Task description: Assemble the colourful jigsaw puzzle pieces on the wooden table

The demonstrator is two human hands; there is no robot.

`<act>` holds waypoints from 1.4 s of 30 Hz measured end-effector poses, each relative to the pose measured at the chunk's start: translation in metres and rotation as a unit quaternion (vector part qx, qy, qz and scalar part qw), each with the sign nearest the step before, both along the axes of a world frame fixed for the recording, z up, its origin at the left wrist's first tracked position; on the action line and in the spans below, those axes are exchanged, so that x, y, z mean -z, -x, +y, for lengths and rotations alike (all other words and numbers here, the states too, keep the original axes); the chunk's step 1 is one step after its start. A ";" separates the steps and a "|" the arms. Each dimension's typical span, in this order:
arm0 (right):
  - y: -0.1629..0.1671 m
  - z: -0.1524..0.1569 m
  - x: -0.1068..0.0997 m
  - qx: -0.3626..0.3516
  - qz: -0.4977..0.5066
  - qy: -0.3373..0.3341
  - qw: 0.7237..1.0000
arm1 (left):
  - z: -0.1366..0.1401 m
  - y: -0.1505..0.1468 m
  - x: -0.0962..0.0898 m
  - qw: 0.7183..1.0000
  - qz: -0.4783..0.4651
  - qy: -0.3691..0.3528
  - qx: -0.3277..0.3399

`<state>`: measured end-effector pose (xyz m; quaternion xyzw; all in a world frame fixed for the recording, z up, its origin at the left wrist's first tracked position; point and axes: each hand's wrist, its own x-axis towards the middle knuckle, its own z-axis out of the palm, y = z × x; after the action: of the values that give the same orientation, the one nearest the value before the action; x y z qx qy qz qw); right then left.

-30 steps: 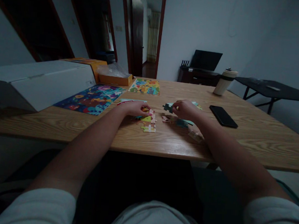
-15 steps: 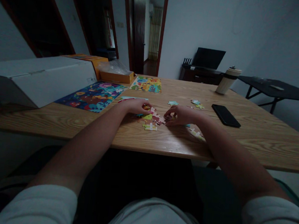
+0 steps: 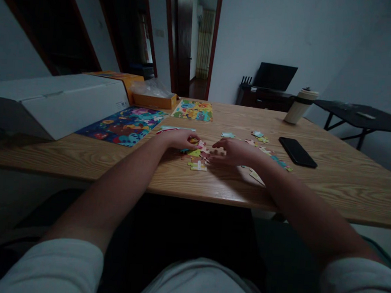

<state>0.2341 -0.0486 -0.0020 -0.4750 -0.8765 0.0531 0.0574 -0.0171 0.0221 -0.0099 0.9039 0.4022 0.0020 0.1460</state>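
Left hand [image 3: 180, 139] at puzzle cluster [image 3: 195, 153]; hold cannot be told. Right hand [image 3: 234, 151], fingers spread, beside pink pieces [image 3: 204, 153] between hands. Sound practice: brace cluster, align pieces, press flat.

Pale short sleeves [image 3: 54, 266] with soft creases, pale shirt front [image 3: 201, 284], bare forearms [image 3: 121, 188]

No lettering can be read — the small dark print [image 3: 120, 104] on the white box [image 3: 63, 104], near its right-hand edge toward the table's [image 3: 344, 190] left end, is too tiny to make out.
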 end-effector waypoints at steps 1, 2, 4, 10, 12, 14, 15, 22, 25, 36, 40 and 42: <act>0.005 -0.003 0.000 -0.018 -0.005 0.009 1.000 | 0.000 0.000 0.000 1.000 -0.003 0.000 0.001; 0.008 -0.005 0.000 -0.030 -0.012 0.015 0.999 | 0.000 0.000 0.001 1.000 -0.005 -0.002 0.002; 0.008 -0.001 0.003 -0.037 -0.021 0.019 0.999 | 0.001 -0.001 0.001 1.000 -0.001 -0.008 0.004; -0.006 0.025 0.017 -0.030 0.003 -0.010 0.999 | -0.003 -0.003 -0.004 1.000 0.028 -0.012 0.003; -0.006 0.028 0.019 -0.038 0.009 -0.015 0.999 | -0.006 -0.005 -0.006 1.000 0.028 -0.013 0.002; -0.005 0.026 0.019 -0.049 0.011 -0.022 0.998 | -0.009 -0.006 -0.007 1.000 0.022 -0.014 0.009; -0.005 0.025 0.018 -0.053 0.011 -0.026 0.998 | -0.010 -0.008 -0.007 1.000 0.018 -0.014 0.016; -0.003 0.021 0.014 -0.042 0.016 -0.013 0.999 | -0.012 -0.010 -0.005 1.000 0.014 0.005 0.013; -0.002 0.022 0.016 -0.034 0.019 -0.020 0.999 | -0.012 -0.009 -0.005 1.000 0.013 0.009 0.010; -0.017 0.026 0.018 -0.017 0.073 0.056 0.996 | -0.011 -0.010 -0.003 0.999 0.003 -0.003 0.033; -0.018 0.021 0.014 -0.030 0.075 0.084 0.993 | -0.012 -0.011 -0.005 1.000 0.016 0.004 0.025; -0.019 0.019 0.011 -0.015 0.069 0.091 0.993 | -0.011 -0.010 -0.005 0.999 0.014 0.006 0.029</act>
<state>0.2535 -0.0298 -0.0127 -0.4606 -0.8688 0.1662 0.0739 -0.0067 0.0107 -0.0051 0.9144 0.3775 -0.0173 0.1455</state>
